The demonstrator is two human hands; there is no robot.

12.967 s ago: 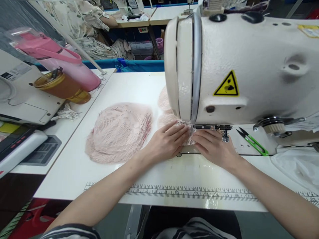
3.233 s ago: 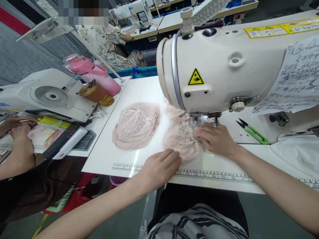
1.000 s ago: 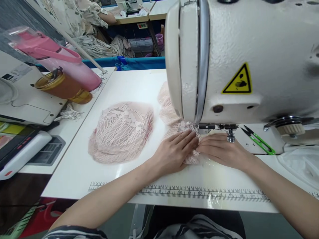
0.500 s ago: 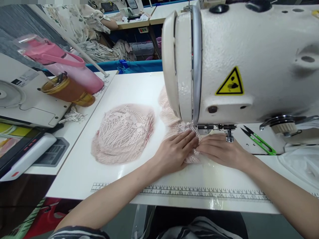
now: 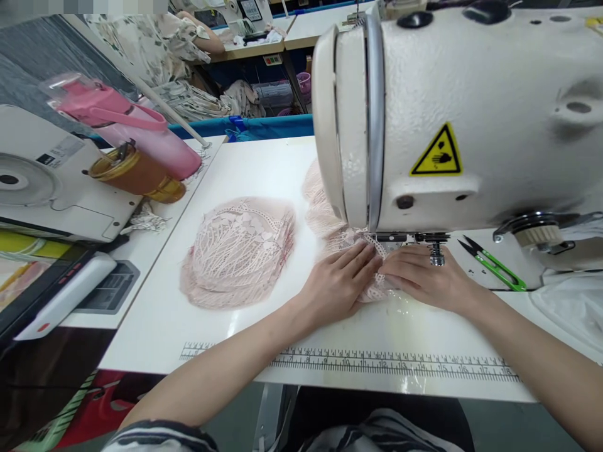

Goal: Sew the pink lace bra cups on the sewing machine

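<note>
A pale pink lace piece (image 5: 332, 227) lies under the head of the white sewing machine (image 5: 461, 113). My left hand (image 5: 340, 279) rests flat on its near part, fingers stretched towards the needle area. From the right, my right hand (image 5: 426, 276) pinches the lace edge beside the presser foot, its fingers together and its fingertips close to those of my left hand. The needle itself is hidden behind the machine head and my fingers. A second stack of pink lace pieces (image 5: 238, 251) lies on the table to the left.
Green thread snips (image 5: 499, 267) lie right of my right hand, near white fabric (image 5: 572, 304). A ruler strip (image 5: 391, 365) runs along the front edge. At the left stand a pink bottle (image 5: 146, 135) and an amber cup (image 5: 139, 176). A person's arm (image 5: 207, 41) shows behind.
The view has shifted slightly, so most things sit a little further right. Both hands stay at the lace by the presser foot, with only a slight change of position.
</note>
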